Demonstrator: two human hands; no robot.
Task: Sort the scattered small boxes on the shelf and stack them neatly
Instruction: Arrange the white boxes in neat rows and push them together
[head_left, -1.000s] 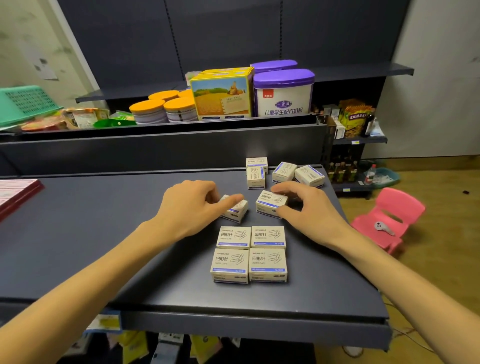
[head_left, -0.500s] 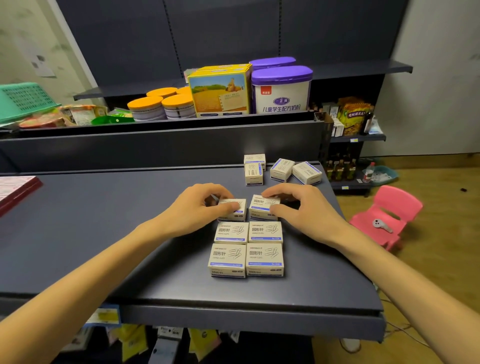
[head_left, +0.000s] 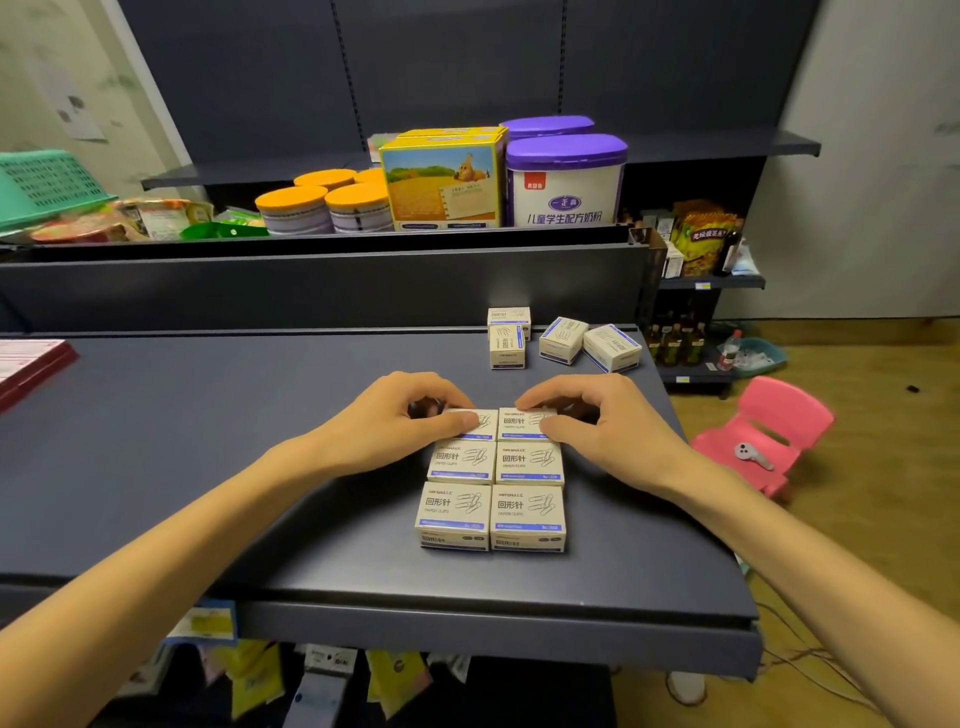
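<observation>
Your left hand (head_left: 395, 421) pinches one small box (head_left: 475, 423), your right hand (head_left: 597, 421) its neighbour (head_left: 524, 422), both touching the four-box grid (head_left: 493, 488) on the shelf (head_left: 208, 441); four loose boxes (head_left: 563, 340) lie behind.

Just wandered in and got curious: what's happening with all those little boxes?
A person is tidying small paper clip boxes on a dark shelf. The left hand and right hand each hold one box, setting them as the back row of a neat grid. Four loose boxes wait at the shelf's far right.
</observation>
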